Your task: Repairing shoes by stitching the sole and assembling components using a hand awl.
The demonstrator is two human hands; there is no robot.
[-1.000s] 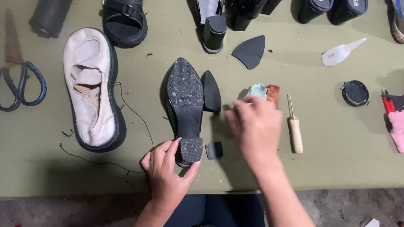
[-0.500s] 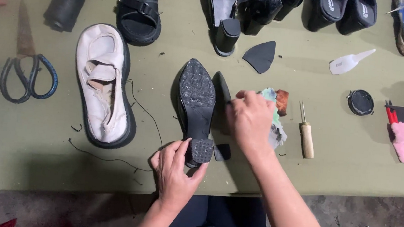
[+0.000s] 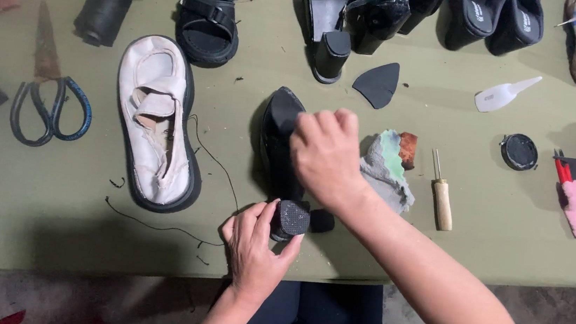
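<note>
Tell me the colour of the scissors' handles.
The scissors have dark blue handles, seen in the head view, at the left of the table.

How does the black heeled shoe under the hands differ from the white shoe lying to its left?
The black heeled shoe lies sole up, with the left hand gripping its heel and the right hand pressing on its sole; the white shoe lies untouched, opening upward. The black one has a block heel; the white one has a flat, thick dark sole. Both lie lengthwise on the green table.

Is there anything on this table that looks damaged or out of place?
Yes. The white shoe beside the black heeled shoe has a torn, peeling lining, and loose black threads trail over the table near it. The left hand holds the heel; the right hand presses on the sole.
</note>
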